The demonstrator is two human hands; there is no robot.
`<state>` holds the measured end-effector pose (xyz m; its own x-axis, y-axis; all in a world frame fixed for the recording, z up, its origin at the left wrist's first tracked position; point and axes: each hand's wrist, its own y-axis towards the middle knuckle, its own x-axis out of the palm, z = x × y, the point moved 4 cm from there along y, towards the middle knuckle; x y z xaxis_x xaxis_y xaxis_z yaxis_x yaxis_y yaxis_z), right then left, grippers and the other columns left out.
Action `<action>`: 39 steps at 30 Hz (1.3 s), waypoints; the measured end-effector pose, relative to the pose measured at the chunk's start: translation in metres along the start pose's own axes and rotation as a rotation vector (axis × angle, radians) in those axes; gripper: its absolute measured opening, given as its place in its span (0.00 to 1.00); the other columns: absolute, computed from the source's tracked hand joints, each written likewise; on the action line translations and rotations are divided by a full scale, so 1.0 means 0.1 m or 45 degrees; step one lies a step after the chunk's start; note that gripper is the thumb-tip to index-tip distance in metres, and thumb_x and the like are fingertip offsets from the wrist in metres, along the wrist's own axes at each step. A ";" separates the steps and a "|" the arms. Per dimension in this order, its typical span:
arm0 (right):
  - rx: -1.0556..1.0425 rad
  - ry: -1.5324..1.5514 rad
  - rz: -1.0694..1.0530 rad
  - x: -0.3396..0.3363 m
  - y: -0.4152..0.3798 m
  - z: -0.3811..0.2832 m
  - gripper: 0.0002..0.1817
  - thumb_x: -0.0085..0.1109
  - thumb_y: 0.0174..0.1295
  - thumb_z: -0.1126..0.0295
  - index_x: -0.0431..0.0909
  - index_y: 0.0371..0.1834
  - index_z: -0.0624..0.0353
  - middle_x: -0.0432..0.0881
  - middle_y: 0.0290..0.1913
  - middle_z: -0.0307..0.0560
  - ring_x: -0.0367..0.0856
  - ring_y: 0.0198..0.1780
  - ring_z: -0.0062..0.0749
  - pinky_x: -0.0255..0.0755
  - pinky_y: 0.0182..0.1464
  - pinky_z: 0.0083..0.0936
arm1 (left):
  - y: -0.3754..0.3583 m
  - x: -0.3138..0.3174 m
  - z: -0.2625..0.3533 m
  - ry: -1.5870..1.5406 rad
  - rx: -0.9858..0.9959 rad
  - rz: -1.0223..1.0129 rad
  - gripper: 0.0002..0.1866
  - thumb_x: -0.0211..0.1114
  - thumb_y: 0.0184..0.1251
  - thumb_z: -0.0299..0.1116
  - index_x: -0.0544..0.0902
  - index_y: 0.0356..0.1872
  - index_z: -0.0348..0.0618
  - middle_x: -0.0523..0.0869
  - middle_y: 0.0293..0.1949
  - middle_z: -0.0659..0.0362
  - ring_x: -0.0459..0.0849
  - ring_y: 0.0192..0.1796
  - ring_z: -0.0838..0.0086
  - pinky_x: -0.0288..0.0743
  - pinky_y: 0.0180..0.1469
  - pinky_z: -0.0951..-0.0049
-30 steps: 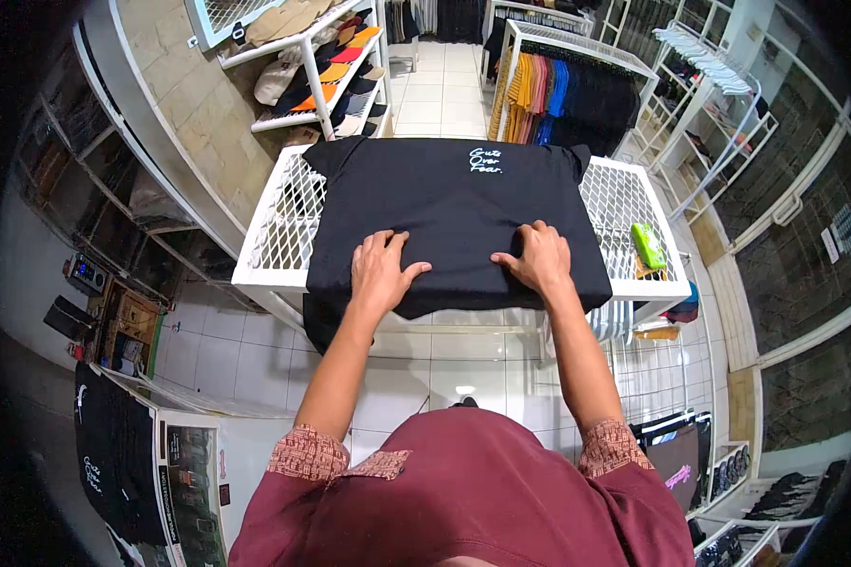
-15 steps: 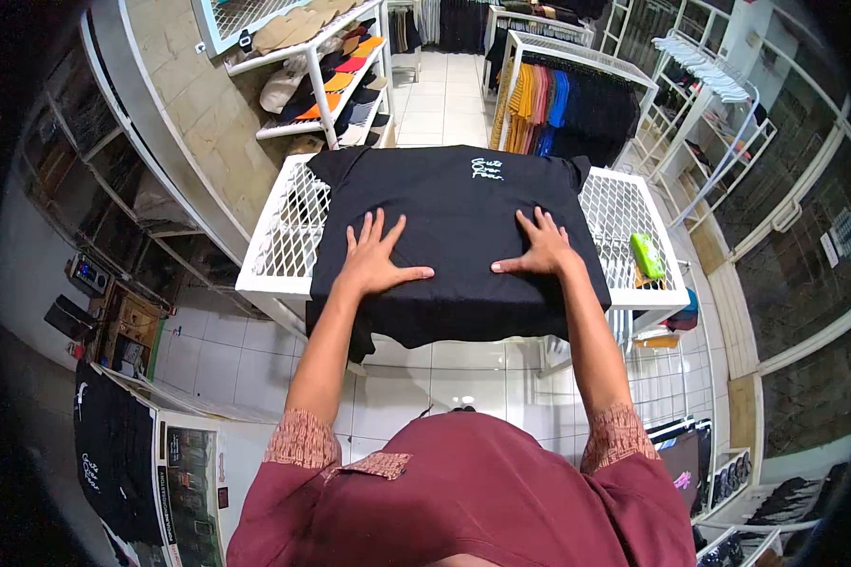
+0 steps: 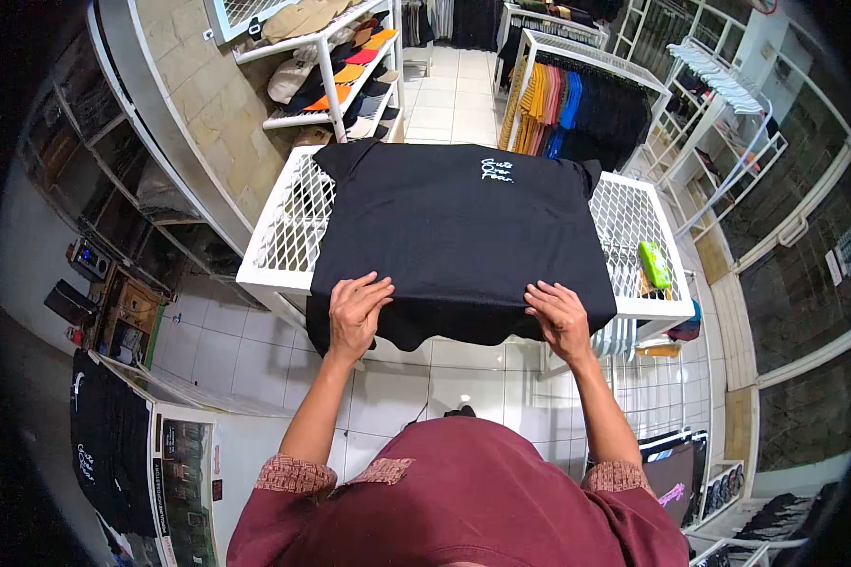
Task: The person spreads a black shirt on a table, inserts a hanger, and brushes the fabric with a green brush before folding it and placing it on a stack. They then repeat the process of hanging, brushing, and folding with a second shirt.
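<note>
Black T-shirt (image 3: 463, 236), flat on white wire table (image 3: 633, 217); left hand (image 3: 355, 317), right hand (image 3: 560, 321): drawn back from mid-shirt to near hem, fingers curled, gripping hem edge; smoothing done, fold apparently beginning.

Both arms outstretched (fingers curled, palms down).

The black T-shirt (image 3: 459, 231) carries small white script near its far edge reading "Guts Over Fear." A second black shirt (image 3: 104, 444) at lower left shows similar white script, too small to read.
</note>
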<state>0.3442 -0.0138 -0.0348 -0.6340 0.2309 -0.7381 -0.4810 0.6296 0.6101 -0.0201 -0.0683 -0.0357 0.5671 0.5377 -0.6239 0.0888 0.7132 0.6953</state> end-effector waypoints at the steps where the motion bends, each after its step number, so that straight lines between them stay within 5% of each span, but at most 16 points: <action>1: 0.008 0.035 0.053 0.01 0.00 -0.03 0.16 0.73 0.60 0.70 0.88 0.53 0.54 0.91 0.54 0.42 0.86 0.62 0.40 0.71 0.69 0.45 | 0.00 -0.02 0.00 -0.027 -0.030 0.031 0.10 0.72 0.65 0.28 0.92 0.46 0.44 0.93 0.50 0.60 0.86 0.60 0.62 0.70 0.64 0.58; 9: 0.043 0.002 0.031 -0.37 -0.07 -0.60 0.06 0.73 0.61 0.71 0.87 0.40 0.55 0.91 0.44 0.39 0.87 0.47 0.34 0.73 0.55 0.37 | -0.15 -0.53 0.35 -0.134 -0.123 -0.156 0.06 0.70 0.63 0.25 0.91 0.39 0.41 0.93 0.43 0.57 0.89 0.51 0.61 0.75 0.57 0.60; 15: 0.240 0.174 -0.207 -0.37 0.07 -0.70 0.09 0.72 0.64 0.66 0.87 0.35 0.60 0.89 0.40 0.47 0.85 0.44 0.41 0.72 0.52 0.36 | -0.07 -0.77 0.45 -0.267 -0.374 -0.669 0.14 0.78 0.59 0.37 0.91 0.42 0.39 0.93 0.43 0.54 0.88 0.49 0.58 0.77 0.59 0.61; 19: 0.295 -0.079 0.119 -0.10 0.46 -0.36 0.10 0.70 0.64 0.64 0.86 0.36 0.61 0.86 0.40 0.52 0.83 0.44 0.50 0.73 0.51 0.42 | 0.38 -0.28 0.39 -0.219 -0.266 -0.304 0.16 0.78 0.62 0.38 0.90 0.45 0.37 0.90 0.44 0.51 0.86 0.51 0.56 0.78 0.56 0.60; 23: 0.458 -0.286 0.141 0.21 0.66 0.06 0.12 0.72 0.62 0.62 0.86 0.37 0.60 0.83 0.39 0.53 0.81 0.45 0.51 0.75 0.50 0.44 | 0.59 0.24 0.03 0.111 -0.326 -0.193 0.19 0.75 0.65 0.42 0.90 0.49 0.38 0.87 0.49 0.51 0.82 0.54 0.56 0.75 0.59 0.57; 27: 0.631 -0.429 0.190 0.24 0.68 0.13 0.19 0.74 0.59 0.56 0.86 0.45 0.60 0.84 0.48 0.51 0.81 0.52 0.49 0.74 0.55 0.43 | 0.62 0.31 -0.04 0.137 -0.390 -0.185 0.23 0.73 0.67 0.47 0.89 0.55 0.40 0.85 0.55 0.50 0.80 0.59 0.56 0.72 0.64 0.54; 29: 0.626 -0.484 0.258 0.23 0.64 0.18 0.27 0.73 0.60 0.50 0.86 0.53 0.60 0.84 0.56 0.53 0.78 0.62 0.51 0.70 0.64 0.44 | 0.58 0.34 -0.10 0.157 -0.359 -0.256 0.31 0.69 0.71 0.53 0.83 0.66 0.41 0.79 0.66 0.44 0.75 0.69 0.52 0.64 0.73 0.49; 30: 0.761 -0.533 0.054 0.25 0.62 0.24 0.36 0.66 0.63 0.42 0.81 0.66 0.58 0.77 0.70 0.56 0.69 0.75 0.54 0.60 0.75 0.49 | 0.59 0.36 -0.14 0.149 -0.355 -0.265 0.31 0.69 0.71 0.53 0.83 0.66 0.41 0.79 0.66 0.44 0.75 0.69 0.52 0.64 0.73 0.49; 34: 0.915 -0.536 -0.184 0.27 0.63 0.30 0.41 0.56 0.69 0.38 0.69 0.78 0.54 0.62 0.82 0.57 0.56 0.83 0.56 0.49 0.81 0.58 | 0.68 0.36 -0.25 0.168 -0.356 -0.457 0.42 0.65 0.70 0.61 0.72 0.76 0.44 0.68 0.77 0.41 0.62 0.80 0.48 0.48 0.81 0.42; 39: 0.801 -0.579 -0.264 0.36 0.74 0.46 0.38 0.57 0.69 0.42 0.70 0.77 0.52 0.64 0.80 0.58 0.58 0.82 0.56 0.52 0.79 0.58 | 0.74 0.33 -0.40 0.171 -0.423 -0.605 0.60 0.71 0.53 0.75 0.66 0.80 0.44 0.58 0.82 0.40 0.51 0.85 0.49 0.38 0.84 0.43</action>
<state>0.3136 0.0749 -0.0299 -0.1949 0.2580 -0.9463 -0.0445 0.9615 0.2713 -0.0272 0.0200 -0.0192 0.4174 0.1619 -0.8942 0.0343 0.9805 0.1936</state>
